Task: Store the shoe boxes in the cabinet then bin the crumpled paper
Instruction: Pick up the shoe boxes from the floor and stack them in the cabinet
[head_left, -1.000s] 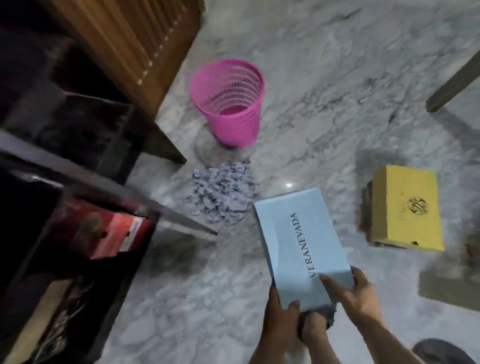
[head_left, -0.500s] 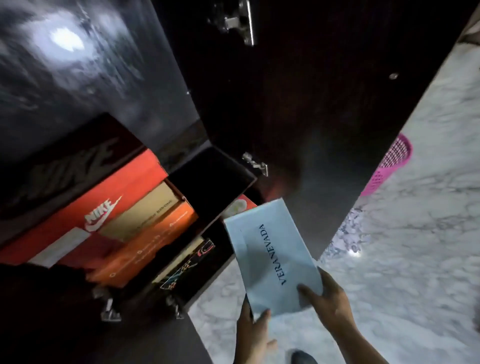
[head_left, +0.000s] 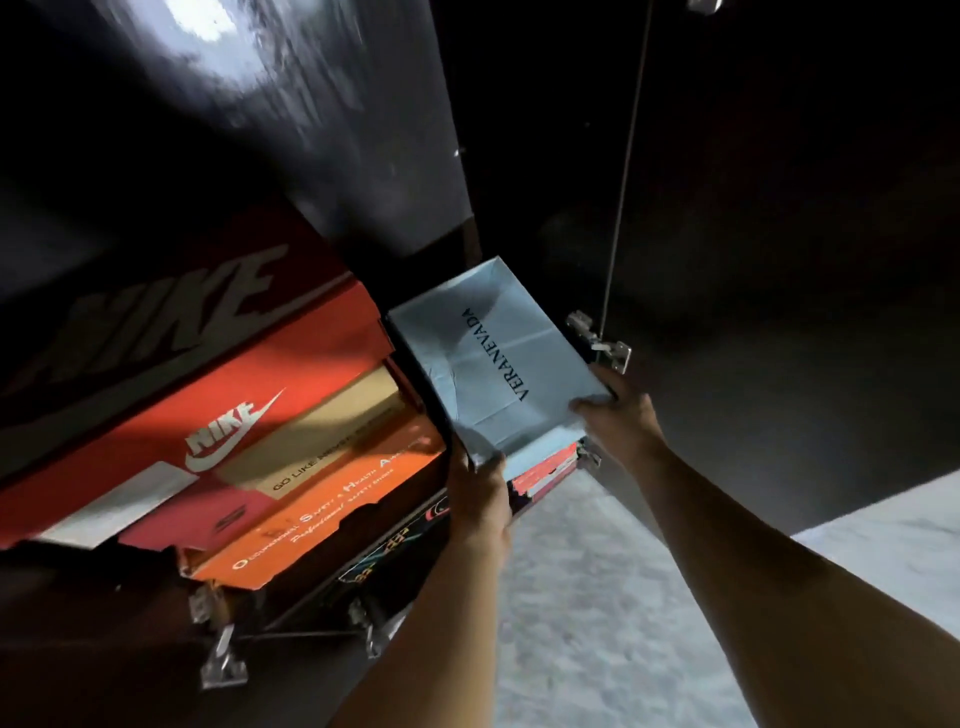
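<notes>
A pale blue shoe box (head_left: 488, 358) printed VERANEVADA sits partly inside the dark cabinet (head_left: 332, 156), in the gap to the right of the stacked boxes. My left hand (head_left: 480, 488) grips its near left corner. My right hand (head_left: 618, 415) holds its near right corner. Both arms reach forward into the cabinet opening. To the left lie a red Nike box (head_left: 249, 410), a tan box (head_left: 332, 431) and an orange box (head_left: 332, 499). The crumpled paper and the bin are out of view.
The open dark cabinet door (head_left: 753, 234) stands at the right, with a metal hinge (head_left: 597, 338) beside the blue box. More boxes (head_left: 545, 470) lie on the shelf below. Grey marble floor (head_left: 597, 597) shows under my arms.
The view swung from the floor to the cabinet. The blue box, held by both hands, moved up and forward into the shelf gap beside the stacked boxes.
</notes>
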